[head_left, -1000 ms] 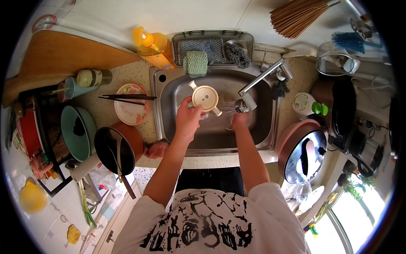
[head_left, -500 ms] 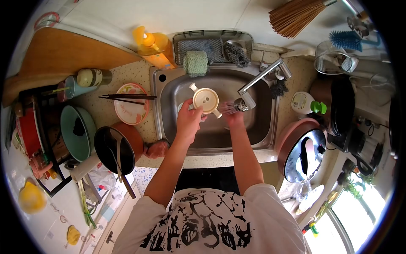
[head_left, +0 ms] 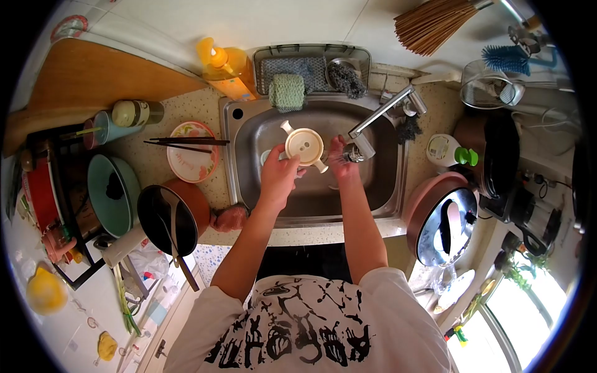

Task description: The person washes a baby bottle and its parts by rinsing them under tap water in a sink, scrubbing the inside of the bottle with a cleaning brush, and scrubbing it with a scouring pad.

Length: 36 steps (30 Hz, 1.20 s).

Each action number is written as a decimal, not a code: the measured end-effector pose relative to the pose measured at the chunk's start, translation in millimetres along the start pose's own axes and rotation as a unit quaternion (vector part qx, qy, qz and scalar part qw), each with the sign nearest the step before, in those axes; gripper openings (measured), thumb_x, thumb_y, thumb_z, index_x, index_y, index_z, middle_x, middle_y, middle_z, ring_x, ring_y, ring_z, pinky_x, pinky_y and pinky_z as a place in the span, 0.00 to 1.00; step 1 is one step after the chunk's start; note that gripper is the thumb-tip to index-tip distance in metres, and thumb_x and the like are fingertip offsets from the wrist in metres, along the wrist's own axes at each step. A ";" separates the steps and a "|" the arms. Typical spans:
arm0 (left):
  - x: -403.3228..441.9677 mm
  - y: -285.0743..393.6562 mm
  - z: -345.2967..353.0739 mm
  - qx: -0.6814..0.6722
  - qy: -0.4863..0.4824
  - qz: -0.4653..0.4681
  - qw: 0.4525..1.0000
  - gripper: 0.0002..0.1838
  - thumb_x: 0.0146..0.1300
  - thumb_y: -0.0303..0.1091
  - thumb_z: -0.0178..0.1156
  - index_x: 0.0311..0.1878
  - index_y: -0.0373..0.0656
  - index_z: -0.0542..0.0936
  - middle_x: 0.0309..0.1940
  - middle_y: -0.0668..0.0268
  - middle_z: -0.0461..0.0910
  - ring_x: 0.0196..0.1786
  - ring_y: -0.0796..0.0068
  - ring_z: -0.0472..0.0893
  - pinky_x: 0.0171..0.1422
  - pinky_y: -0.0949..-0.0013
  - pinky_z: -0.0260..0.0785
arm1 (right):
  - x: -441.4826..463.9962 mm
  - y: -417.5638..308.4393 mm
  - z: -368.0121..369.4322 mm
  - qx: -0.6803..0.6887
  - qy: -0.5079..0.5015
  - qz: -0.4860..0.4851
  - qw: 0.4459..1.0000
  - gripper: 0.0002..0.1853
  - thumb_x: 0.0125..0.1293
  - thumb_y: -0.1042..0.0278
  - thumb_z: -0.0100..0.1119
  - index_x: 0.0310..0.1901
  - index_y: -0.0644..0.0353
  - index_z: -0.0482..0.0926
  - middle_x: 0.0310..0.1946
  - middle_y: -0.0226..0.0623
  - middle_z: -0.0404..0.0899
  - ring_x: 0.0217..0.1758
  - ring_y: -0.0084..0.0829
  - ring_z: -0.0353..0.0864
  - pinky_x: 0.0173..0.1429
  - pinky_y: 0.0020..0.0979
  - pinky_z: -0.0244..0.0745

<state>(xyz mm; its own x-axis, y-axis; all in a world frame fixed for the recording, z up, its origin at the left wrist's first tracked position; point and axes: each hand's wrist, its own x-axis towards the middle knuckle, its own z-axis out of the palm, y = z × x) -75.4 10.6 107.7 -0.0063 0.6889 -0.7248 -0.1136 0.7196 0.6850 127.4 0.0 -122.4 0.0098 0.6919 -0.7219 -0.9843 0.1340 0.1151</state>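
My left hand (head_left: pixel 278 178) is closed on a cream round lid-like piece (head_left: pixel 304 147) with two stubby side handles and small holes in its centre. It holds the piece over the sink (head_left: pixel 242 133). A pale rim of something shows beside these fingers; I cannot make out what it is. My right hand (head_left: pixel 339 160) is next to the faucet head (head_left: pixel 360 150), in running water. Its fingers point up and look stretched out, with nothing visible in them. The faucet arm (head_left: pixel 380 118) reaches in from the right.
Behind the sink, a rack (head_left: pixel 311 51) holds a green sponge cloth (head_left: pixel 286 92) and steel wool (head_left: pixel 348 81). An orange pump bottle (head_left: pixel 227 71) stands beside it. To the left are a plate (head_left: pixel 186 165) with chopsticks and a pot (head_left: pixel 202 214); at right, a lidded pot (head_left: pixel 420 202).
My right hand has risen slightly, its fingers now up beside the faucet head instead of beneath the spray. The left hand and cream piece have barely moved.
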 end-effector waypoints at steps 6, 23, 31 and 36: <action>0.9 -0.6 2.0 -0.007 -0.009 0.006 1.000 0.20 0.72 0.34 0.59 0.63 0.43 0.69 0.42 0.63 0.87 0.37 0.76 0.88 0.19 0.81 0.54 | -3.4 -6.5 4.7 0.097 -0.025 0.028 0.995 0.10 0.66 0.68 0.59 0.33 0.68 0.79 0.30 0.51 0.82 0.37 0.45 0.86 0.46 0.39 0.88; 4.0 -0.1 8.1 0.003 -0.004 0.009 1.000 0.20 0.72 0.33 0.58 0.64 0.41 0.68 0.42 0.61 0.87 0.38 0.73 0.88 0.19 0.81 0.56 | -19.4 12.7 21.1 -0.046 -0.228 0.165 0.958 0.09 0.68 0.59 0.59 0.36 0.55 0.81 0.27 0.33 0.81 0.19 0.29 0.69 0.25 0.32 0.71; 4.6 -6.8 7.8 -0.006 -0.009 0.001 1.000 0.20 0.71 0.35 0.60 0.63 0.43 0.69 0.39 0.65 0.86 0.38 0.74 0.88 0.20 0.81 0.58 | -51.1 40.9 66.8 -0.195 0.029 -0.015 0.980 0.08 0.74 0.60 0.58 0.48 0.51 0.80 0.34 0.24 0.80 0.32 0.25 0.75 0.37 0.28 0.76; 1.6 -5.4 7.4 -0.003 -0.005 -0.004 1.000 0.19 0.72 0.33 0.58 0.62 0.42 0.68 0.40 0.62 0.87 0.38 0.73 0.89 0.19 0.81 0.55 | -53.8 27.8 62.9 -0.290 -0.020 0.005 0.957 0.14 0.74 0.56 0.59 0.56 0.48 0.77 0.36 0.23 0.79 0.30 0.22 0.75 0.32 0.26 0.70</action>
<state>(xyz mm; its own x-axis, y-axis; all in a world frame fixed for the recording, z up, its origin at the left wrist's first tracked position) -67.5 8.5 103.4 0.0046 0.6837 -0.7298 -0.1198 0.7249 0.6784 110.6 11.2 -37.4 -0.0040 0.7194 -0.6945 -0.9164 -0.2806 -0.2854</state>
